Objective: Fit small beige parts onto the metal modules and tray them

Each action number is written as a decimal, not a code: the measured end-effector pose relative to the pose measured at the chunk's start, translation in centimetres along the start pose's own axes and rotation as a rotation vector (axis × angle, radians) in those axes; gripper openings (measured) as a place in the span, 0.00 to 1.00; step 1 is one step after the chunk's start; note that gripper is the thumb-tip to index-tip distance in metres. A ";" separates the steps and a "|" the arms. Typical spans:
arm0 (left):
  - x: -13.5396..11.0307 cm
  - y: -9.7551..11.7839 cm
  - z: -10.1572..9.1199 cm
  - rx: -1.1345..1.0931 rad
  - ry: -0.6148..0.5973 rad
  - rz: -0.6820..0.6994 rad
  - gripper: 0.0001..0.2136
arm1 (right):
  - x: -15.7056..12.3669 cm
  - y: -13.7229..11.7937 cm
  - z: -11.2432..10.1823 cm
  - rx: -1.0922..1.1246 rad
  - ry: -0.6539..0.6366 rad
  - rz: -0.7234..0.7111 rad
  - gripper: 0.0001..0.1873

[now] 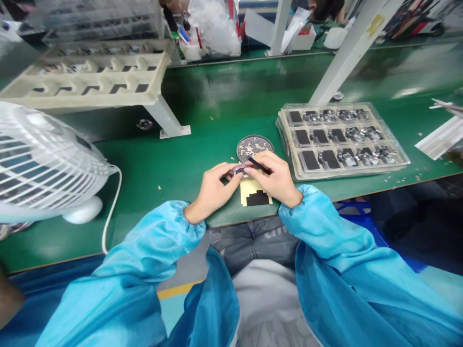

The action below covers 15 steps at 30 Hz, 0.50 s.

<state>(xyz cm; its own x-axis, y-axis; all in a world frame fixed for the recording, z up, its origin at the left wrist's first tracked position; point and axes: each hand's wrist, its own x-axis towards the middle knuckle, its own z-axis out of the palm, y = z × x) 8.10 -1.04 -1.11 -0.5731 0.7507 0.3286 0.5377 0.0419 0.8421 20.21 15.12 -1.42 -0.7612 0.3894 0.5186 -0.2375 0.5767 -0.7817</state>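
Between my two hands is a small shiny part with a purplish edge (238, 168), too small to name. My left hand (219, 185) pinches it from the left with thumb and fingertips. My right hand (277, 178) is closed around a thin black stick-like tool (258, 165), and its fingertips also touch the small part. Just below the hands lies a yellow backing sheet (248, 185) with black pieces on it, partly covered by my right hand. Beyond them sits a round dark dish (243, 140) with several small pale bits.
At right, stacked clear trays (294, 169) hold dark square parts and metallic pieces. A white fan (47, 164) with a cable stands left, under a raised tray (108, 100) of parts. White posts (338, 58) rise from the green bench (213, 120). A person's arm (9, 301) shows at lower left.
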 end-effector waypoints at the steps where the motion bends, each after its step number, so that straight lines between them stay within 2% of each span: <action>1: 0.0 0.0 0.0 -0.027 -0.004 -0.018 0.10 | 0.0 -0.1 -0.1 0.013 0.002 -0.008 0.08; 4: 0.1 -0.2 0.1 -0.095 -0.023 -0.064 0.10 | 0.0 -0.2 -0.1 0.049 -0.009 0.024 0.07; 8: 0.0 -0.3 0.0 0.008 -0.044 0.000 0.09 | -0.2 -0.3 -0.2 0.037 -0.017 0.059 0.06; 15: -0.2 0.0 -0.3 0.115 -0.037 0.087 0.09 | -0.5 0.0 -0.2 -0.015 -0.017 -0.037 0.04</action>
<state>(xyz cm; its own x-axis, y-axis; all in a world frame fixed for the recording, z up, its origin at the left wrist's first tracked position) 8.02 -1.37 -1.03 -0.4990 0.7784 0.3809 0.6528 0.0486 0.7559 20.65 15.07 -1.63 -0.7623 0.3551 0.5411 -0.2571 0.6012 -0.7566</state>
